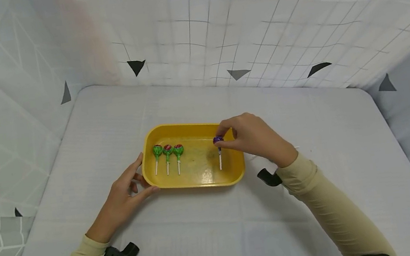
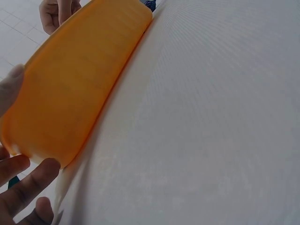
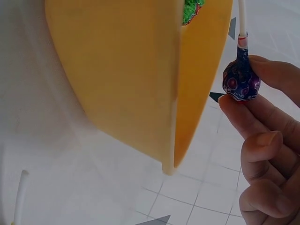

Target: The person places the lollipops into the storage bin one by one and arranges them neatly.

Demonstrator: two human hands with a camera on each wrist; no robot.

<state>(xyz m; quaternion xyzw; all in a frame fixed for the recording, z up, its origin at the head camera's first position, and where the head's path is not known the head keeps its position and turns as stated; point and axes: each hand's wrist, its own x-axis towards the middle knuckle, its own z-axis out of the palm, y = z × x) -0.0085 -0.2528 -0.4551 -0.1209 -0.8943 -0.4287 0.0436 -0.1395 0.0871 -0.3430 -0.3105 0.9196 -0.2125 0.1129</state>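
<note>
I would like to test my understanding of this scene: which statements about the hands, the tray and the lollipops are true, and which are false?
1. The right hand pinches a purple lollipop. True.
2. The left hand holds a lollipop. False: it touches the yellow tray.
3. Three green lollipops lie in the tray. True.
4. Their sticks point away from the person. False: they point toward the person.

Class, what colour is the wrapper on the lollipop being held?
The wrapper is dark blue with purple spots, clearest in the right wrist view.
</note>
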